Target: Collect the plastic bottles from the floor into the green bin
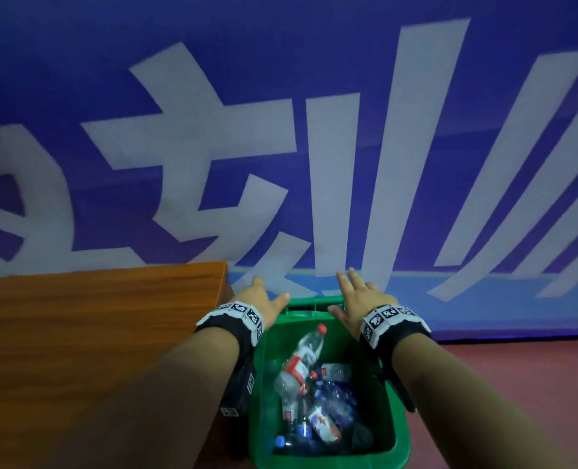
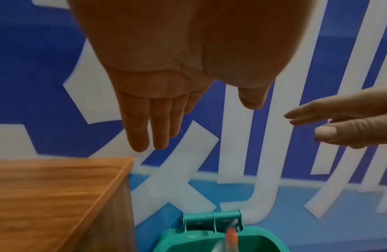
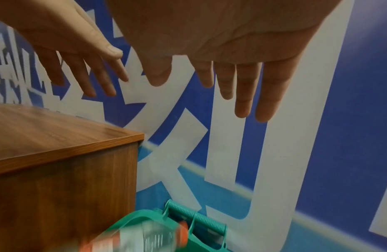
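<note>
The green bin (image 1: 392, 431) stands on the floor below me, holding several crushed plastic bottles. A clear bottle with a red cap and red label (image 1: 303, 355) tilts above the pile inside; it shows blurred in the right wrist view (image 3: 145, 237). My left hand (image 1: 264, 301) hovers over the bin's far left rim, fingers straight and spread, holding nothing. My right hand (image 1: 357, 296) hovers over the far right rim, also flat and empty. The left wrist view shows my left hand (image 2: 158, 119) with extended fingers above the bin's handle (image 2: 211, 216).
A wooden cabinet (image 1: 88, 333) stands directly left of the bin, its corner close to my left hand. A blue banner wall with large white characters (image 1: 314, 147) rises just behind the bin. Red floor (image 1: 517, 384) lies to the right.
</note>
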{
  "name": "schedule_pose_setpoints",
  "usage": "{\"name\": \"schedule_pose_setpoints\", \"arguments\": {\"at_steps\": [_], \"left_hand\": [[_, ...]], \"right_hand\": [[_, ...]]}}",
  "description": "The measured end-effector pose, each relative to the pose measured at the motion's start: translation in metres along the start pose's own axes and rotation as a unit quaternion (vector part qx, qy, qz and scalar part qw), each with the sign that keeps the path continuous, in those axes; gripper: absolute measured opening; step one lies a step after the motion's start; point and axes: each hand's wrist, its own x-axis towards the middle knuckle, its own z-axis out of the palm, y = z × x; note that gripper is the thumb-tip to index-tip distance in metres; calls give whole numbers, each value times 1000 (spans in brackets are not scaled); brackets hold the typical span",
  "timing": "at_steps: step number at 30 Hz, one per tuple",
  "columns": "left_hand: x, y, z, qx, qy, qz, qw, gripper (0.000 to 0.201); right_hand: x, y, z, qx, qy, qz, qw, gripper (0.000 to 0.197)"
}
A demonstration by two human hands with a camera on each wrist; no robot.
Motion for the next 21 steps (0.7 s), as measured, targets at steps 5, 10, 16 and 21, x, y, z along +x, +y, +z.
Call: {"name": "schedule_pose_setpoints", "arguments": {"at_steps": [5, 10, 16, 21], "left_hand": [[-49, -40, -36, -38, 65, -10, 997, 86], [-145, -140, -70, -95, 135, -78, 983, 88], [-329, -338, -55, -148, 196, -299, 922, 86], [-529, -478, -6, -220, 240, -511, 796, 79]], "right_hand": [[-33, -32, -20, -26, 29, -14, 999, 77], [-74, -135, -28, -74, 55, -107, 990, 78], [-172, -357, 14, -173, 28, -316, 932, 77], [-293, -532, 68, -226, 11, -515, 827, 76]]}}
